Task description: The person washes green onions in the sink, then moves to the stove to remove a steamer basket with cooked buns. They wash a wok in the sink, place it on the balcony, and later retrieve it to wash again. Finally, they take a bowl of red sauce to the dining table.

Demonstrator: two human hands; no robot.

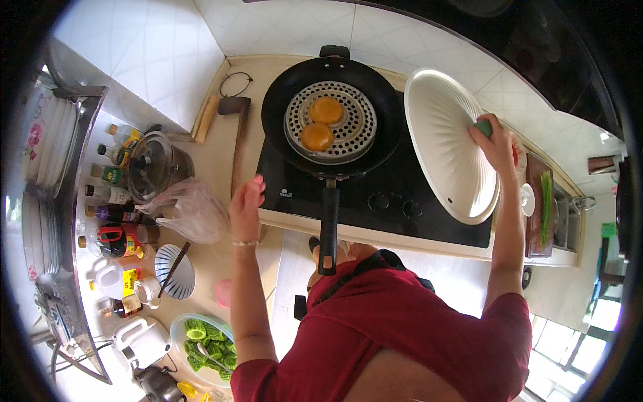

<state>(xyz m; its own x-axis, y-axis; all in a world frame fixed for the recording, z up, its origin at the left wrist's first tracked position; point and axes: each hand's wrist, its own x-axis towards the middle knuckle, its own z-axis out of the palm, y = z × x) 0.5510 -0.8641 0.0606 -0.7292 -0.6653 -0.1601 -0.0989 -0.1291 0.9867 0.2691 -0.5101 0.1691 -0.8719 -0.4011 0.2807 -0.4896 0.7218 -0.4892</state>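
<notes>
A black wok [387, 120] with a long handle rests on the black cooktop [442, 211]. Inside it sits a round perforated metal steaming rack [354, 120] bearing two orange, rounded pieces of food [326, 110] that look like egg yolks. My right hand [490, 145] grips the green knob of a large white ribbed lid [442, 140], tilted on edge to the right of the wok. My left hand [247, 201] is raised beside the cooktop's left edge, fingers partly curled, with nothing visible in it.
Left are a cleaver [235, 105], a glass-lidded pot [150, 166], a plastic bag [193, 211], sauce bottles [113, 193], a striped bowl with chopsticks [183, 276] and a basin of cut green vegetables [208, 346]. At right, a wooden board [535, 201] holds long greens [546, 206].
</notes>
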